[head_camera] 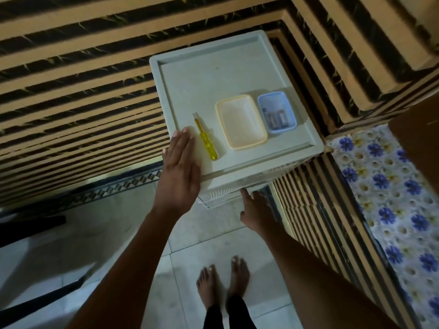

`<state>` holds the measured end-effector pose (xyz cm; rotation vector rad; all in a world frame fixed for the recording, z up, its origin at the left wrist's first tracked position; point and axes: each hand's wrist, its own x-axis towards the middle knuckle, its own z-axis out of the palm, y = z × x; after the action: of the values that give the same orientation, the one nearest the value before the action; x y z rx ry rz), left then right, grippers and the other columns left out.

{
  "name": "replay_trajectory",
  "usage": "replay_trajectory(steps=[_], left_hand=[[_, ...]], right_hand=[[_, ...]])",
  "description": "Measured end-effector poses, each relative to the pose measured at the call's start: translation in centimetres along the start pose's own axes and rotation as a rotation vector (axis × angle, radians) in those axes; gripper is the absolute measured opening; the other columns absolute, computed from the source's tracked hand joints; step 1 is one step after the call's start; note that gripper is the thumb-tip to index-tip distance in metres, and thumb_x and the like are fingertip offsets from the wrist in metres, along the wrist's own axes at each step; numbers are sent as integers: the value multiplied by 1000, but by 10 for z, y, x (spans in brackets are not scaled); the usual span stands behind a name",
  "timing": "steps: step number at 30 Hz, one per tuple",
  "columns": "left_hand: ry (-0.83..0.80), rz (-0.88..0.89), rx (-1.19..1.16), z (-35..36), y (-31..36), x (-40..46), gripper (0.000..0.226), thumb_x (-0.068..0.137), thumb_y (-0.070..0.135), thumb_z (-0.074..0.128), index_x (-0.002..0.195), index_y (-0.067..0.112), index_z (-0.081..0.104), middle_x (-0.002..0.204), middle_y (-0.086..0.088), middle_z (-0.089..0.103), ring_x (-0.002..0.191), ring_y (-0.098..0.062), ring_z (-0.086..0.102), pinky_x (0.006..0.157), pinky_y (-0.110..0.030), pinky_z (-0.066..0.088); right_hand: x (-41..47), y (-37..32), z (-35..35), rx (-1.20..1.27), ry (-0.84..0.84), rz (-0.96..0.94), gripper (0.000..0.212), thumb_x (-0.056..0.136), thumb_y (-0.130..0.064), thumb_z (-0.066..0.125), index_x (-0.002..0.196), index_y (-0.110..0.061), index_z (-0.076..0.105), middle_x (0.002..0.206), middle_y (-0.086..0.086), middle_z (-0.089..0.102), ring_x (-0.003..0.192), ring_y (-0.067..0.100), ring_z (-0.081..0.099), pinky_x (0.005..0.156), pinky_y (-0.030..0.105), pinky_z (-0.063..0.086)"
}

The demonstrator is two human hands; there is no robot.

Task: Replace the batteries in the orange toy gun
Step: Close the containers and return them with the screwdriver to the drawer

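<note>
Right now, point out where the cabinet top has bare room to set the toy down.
The far half of the cabinet top is bare, beyond the yellow tray and blue tray. The near edge is crowded: left hand, screwdriver, then both trays.

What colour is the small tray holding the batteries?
Light blue tray, seen in the head view, beside an empty cream one.

Matt grey plastic cabinet top [213, 74], translucent yellow plastic screwdriver handle [207, 144], glossy floor tiles [118, 233]
</note>
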<state>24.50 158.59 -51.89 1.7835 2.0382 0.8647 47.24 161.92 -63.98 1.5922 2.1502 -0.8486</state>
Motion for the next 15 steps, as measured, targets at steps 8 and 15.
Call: replay_trajectory(steps=[8,15], left_hand=[[-47,66,71,-1,-11,3,62,108,33,35,160,0,26,171,-15,16,160,-32,6,129,-49,18],[-309,43,199,-23,9,0,69,106,32,26,159,-10,13,169,-28,4,157,-45,-3,128,-60,7]], right_hand=[[-70,5,39,-1,245,64,65,77,-16,82,133,-20,48,145,23,43,129,41,50,95,48,57],[-179,20,35,-59,525,24,62,65,-12,90,113,-21,53,123,16,54,110,34,54,81,49,51]])
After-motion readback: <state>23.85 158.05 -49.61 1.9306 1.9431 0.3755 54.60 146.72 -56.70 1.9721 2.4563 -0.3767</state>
